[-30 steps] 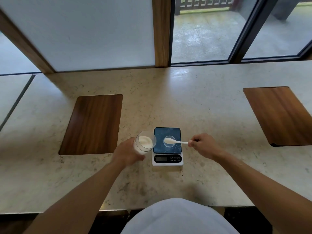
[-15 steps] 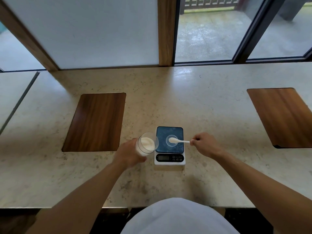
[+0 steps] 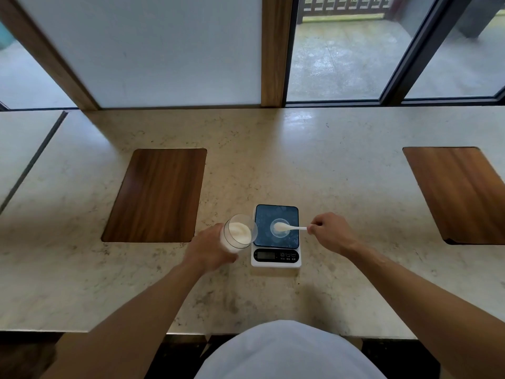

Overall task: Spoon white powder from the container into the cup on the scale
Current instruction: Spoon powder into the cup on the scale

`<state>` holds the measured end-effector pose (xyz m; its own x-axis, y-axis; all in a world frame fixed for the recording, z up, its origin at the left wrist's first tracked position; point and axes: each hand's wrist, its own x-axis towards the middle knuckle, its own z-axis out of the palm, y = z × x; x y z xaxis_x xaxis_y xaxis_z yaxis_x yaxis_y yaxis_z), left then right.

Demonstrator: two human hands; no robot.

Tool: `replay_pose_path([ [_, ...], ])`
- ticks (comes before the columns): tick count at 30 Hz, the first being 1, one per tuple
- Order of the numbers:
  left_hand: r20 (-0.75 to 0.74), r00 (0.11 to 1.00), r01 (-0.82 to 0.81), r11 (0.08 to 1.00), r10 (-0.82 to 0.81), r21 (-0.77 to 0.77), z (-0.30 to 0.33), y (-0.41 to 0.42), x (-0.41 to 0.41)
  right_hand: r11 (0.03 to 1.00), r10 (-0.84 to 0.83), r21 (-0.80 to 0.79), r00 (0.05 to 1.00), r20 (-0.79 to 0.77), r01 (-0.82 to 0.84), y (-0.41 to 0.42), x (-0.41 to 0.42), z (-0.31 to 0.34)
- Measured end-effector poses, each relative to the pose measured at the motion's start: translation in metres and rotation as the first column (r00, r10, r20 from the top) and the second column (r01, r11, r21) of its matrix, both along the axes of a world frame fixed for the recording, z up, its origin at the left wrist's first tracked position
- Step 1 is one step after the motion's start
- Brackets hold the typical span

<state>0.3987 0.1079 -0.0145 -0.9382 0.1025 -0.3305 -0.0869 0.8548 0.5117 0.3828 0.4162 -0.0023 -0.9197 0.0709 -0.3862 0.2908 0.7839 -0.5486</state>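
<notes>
White powder [image 3: 240, 231] fills the clear round container [image 3: 238, 234] that my left hand [image 3: 210, 248] grips, fingers wrapped around its side, tipped toward the scale just beside its left edge. Small white digital scale with a dark blue platform [image 3: 276, 236] sits near the front edge of the tabletop, roughly mid-width. Small clear cup [image 3: 279, 228] stands on the platform's centre.

Surface: pale speckled stone tabletop [image 3: 341, 173], glossy. Two dark wooden rectangular inlays, one [image 3: 155, 195] left of the scale, one [image 3: 461, 192] toward the right edge. Far edge meets a frosted panel [image 3: 142, 47], a wooden post [image 3: 273, 50] and dark-framed windows [image 3: 393, 50] onto a wet paved terrace.

My right hand [image 3: 332, 233] hovers right of the scale, fingertips pinched shut on the handle end of a white plastic spoon [image 3: 289, 228]. Spoon lies level, its bowl over the cup's mouth. Both forearms reach out from the front edge.
</notes>
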Motion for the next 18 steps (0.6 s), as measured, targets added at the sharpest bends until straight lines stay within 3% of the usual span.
replay_pose_path([
  [18, 0.008, 1.000, -0.009, 1.000, 0.009, 0.012, 0.002, 0.004, 0.001, 0.988, 0.104, 0.130, 0.986, -0.129, -0.087, -0.011, 0.004, 0.006],
])
